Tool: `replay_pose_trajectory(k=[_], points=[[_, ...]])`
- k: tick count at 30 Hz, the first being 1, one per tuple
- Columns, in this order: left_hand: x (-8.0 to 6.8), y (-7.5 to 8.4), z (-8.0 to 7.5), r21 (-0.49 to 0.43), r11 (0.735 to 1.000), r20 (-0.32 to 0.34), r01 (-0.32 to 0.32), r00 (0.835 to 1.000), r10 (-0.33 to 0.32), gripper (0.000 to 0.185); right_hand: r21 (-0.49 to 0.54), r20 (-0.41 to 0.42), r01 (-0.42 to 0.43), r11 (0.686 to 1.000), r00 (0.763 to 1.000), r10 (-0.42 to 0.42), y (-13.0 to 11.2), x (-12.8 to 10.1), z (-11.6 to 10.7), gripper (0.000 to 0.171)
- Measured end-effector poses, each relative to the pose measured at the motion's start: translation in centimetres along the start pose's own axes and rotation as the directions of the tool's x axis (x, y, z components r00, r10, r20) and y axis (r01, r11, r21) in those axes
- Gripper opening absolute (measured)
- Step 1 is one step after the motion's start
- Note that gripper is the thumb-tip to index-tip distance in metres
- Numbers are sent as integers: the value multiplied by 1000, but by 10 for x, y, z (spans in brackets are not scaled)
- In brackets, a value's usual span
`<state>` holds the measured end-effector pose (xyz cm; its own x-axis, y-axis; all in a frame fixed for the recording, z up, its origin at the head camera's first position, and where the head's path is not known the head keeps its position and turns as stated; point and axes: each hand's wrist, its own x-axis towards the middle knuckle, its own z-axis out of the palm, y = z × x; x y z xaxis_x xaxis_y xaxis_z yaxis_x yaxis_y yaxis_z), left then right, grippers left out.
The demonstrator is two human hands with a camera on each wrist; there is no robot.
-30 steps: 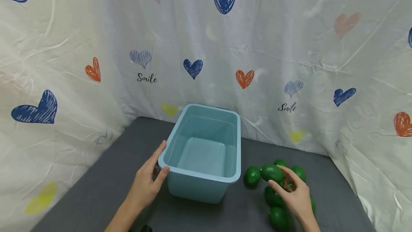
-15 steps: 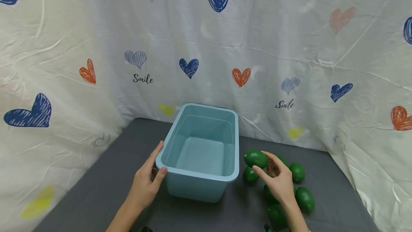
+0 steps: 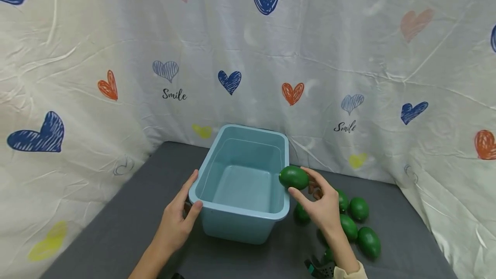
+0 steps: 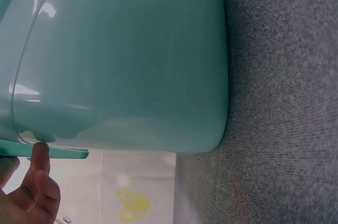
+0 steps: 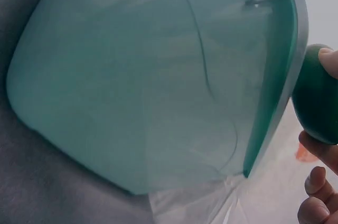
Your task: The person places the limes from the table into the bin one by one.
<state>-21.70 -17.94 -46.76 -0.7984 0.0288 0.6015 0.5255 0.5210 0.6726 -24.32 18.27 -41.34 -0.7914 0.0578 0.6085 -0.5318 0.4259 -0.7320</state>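
Note:
A light blue plastic tub stands on the dark tabletop, its inside bare. My left hand grips it at the front left corner, thumb on the front rim and fingers along the left side. In the left wrist view, curled fingers sit just under the rim. My right hand pinches a smooth green avocado between thumb and fingers, over the tub's right rim. The right wrist view shows this avocado right at the rim, partly cut off by the frame.
Several more green avocados lie on the dark cloth to the right of the tub, some partly hidden by the right forearm. A white curtain printed with hearts hangs behind and along both sides. A black wrist device shows by the right sleeve.
My right hand has lifted the avocado off the group and carried it left and up to the tub's right rim. The left hand keeps its hold on the tub.

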Motion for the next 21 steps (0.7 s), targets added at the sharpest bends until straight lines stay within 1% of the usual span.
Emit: replay_pose_trajectory(k=[7, 11, 15, 21], points=[[0, 0, 0, -5, 1000, -2, 2, 1000, -2, 70, 6, 52, 64, 998, 997, -65, -9, 10, 15, 52], [0, 0, 0, -16, 1000, 11, 9, 1000, -9, 70, 20, 72, 89, 996, 993, -90, -14, 13, 23, 52], [0, 0, -1, -33, 999, 26, 17, 1000, -17, 70, 25, 79, 84, 996, 993, -86, -15, 14, 28, 53], [0, -1, -1, -36, 999, 19, 5, 1000, -4, 71, 2, 104, 67, 998, 992, -67, -16, 13, 29, 59]])
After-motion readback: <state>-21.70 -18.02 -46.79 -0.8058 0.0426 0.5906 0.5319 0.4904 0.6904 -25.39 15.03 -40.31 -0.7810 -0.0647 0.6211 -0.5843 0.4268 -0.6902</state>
